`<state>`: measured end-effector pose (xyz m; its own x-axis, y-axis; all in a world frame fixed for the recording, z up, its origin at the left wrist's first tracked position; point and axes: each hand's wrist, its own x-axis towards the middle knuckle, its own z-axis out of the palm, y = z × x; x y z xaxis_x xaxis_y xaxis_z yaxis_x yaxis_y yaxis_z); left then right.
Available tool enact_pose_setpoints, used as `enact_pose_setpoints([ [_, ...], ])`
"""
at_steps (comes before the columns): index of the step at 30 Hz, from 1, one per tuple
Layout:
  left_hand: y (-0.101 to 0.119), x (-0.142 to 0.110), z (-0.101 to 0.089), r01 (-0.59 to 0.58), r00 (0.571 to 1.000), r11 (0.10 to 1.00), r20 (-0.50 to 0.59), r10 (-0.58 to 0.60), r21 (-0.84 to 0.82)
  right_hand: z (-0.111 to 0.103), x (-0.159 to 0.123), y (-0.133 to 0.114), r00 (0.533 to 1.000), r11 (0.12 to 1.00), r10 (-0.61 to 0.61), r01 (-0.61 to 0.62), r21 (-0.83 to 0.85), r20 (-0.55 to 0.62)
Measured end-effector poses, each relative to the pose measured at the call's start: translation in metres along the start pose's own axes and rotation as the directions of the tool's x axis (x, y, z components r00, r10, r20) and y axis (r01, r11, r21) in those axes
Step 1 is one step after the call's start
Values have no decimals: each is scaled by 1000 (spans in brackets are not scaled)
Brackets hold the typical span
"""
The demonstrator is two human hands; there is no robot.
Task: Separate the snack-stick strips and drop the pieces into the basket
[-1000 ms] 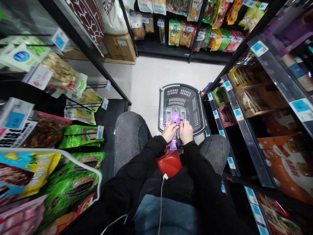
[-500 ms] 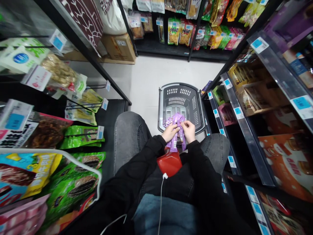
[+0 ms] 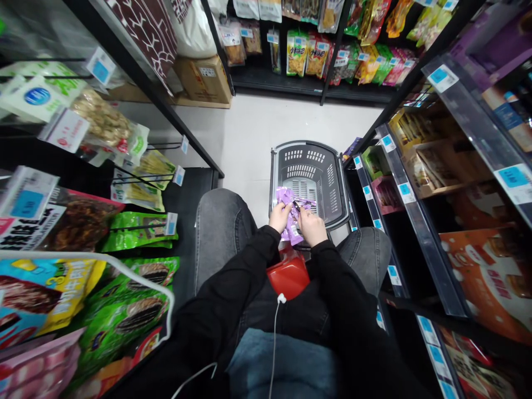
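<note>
My left hand [image 3: 281,217] is closed on a shiny purple snack packet [image 3: 295,235] over the near end of a grey shopping basket [image 3: 301,149]. Purple wrapping shows above and below its fingers. Close on the right, my right hand [image 3: 311,226] is pinched, with a small thin black item [image 3: 296,205] at its fingertips whose kind is not clear. More purple wrapping lies in the basket just past both hands. Below the hands, a glossy red container [image 3: 288,278] rests between my legs; its upper part is partly covered by the packet.
Shelves with price tags [image 3: 405,191] run close on the right. On the left hang bagged snacks [image 3: 137,230] on hooks, with a white wire rim [image 3: 103,256] near my left arm. A cardboard box [image 3: 203,80] stands at the back left. A white cable [image 3: 274,338] crosses my lap.
The purple packets have been turned and shifted left between my hands. My left hand has moved slightly left and up. A thin black item now shows at my right fingertips.
</note>
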<state>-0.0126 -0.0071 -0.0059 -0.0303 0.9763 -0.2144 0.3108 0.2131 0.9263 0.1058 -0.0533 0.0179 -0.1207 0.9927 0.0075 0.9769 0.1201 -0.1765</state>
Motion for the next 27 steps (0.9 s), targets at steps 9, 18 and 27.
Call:
enact_pose_setpoints([
  [9,6,0,-5,-23,1000,990,-4,24,139,8,4,9,999,973,-32,23,229,37],
  [18,3,-3,0,-22,995,977,-95,43,210,12,-1,17,980,997,15,-31,76,200],
  [27,7,1,-5,29,981,992,-196,-4,123,14,4,19,982,997,-40,27,73,184],
])
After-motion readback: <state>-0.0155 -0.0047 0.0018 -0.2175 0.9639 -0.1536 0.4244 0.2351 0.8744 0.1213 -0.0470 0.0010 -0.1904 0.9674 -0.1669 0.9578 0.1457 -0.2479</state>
